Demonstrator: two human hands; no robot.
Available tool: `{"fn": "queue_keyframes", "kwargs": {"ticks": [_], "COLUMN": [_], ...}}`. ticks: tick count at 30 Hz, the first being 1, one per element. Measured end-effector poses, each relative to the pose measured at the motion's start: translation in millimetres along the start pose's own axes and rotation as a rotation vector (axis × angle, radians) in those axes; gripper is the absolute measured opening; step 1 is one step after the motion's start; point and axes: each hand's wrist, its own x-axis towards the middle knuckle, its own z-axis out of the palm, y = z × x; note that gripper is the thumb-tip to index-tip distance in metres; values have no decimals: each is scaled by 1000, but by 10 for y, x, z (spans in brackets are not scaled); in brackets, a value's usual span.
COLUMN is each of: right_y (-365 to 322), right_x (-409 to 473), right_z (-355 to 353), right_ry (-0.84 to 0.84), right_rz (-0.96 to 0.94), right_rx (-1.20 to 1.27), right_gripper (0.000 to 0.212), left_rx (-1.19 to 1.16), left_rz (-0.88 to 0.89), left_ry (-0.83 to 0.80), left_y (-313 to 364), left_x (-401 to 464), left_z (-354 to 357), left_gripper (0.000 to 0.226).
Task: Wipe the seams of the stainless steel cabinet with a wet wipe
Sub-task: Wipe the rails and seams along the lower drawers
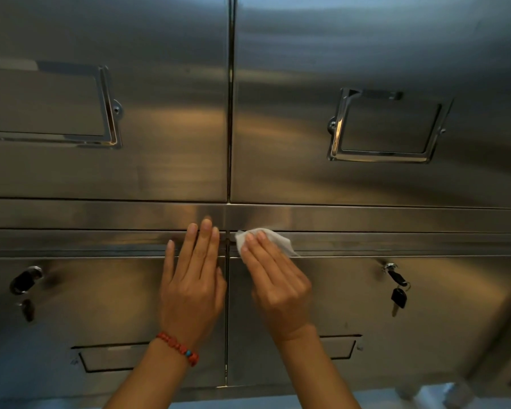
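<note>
So the steel cabinet point(165, 160) fills pretty much the whole view; two upper doors with label holders, the left one point(53, 107) and the right one point(387, 128), then a flat strip across the middle, then two lower doors with a vertical seam point(226, 314) running down between them. The right hand point(273, 278) has the wet wipe point(267, 239) pressed under straightish fingers, right up at the top edge of the lower right door, just beside where that seam meets the strip; the wipe is bunched up and pokes out past the fingertips on both sides. The left hand point(194, 278) is flat on the lower left door, fingers straight and close together, holding nothing, tips reaching the strip; there's a red bead bracelet point(179, 348) on that wrist. A key point(398, 296) hangs from the lock on the lower right door; the lower left door has a lock point(24, 280) too.
</note>
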Motion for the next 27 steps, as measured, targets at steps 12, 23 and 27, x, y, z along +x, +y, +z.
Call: {"fn": "queue_keyframes", "kwargs": {"ticks": [12,23,27], "right_y": [280,245,159], "right_x": [-57,-89,-28], "right_z": [-201,-247,-214], "right_ry": [-23,49,0], "right_rz": [-27,102,85], "right_rx": [-38,-120,-69], "right_gripper": [19,27,31], "left_rx": [13,7,12], "left_rz": [23,13,7], "left_ry": [-19,-26,-40], "left_y": [-36,-16,-18], "left_x": [-5,-2,-4], "left_z": [-6,-29,-34], "left_gripper": [50,50,52]}}
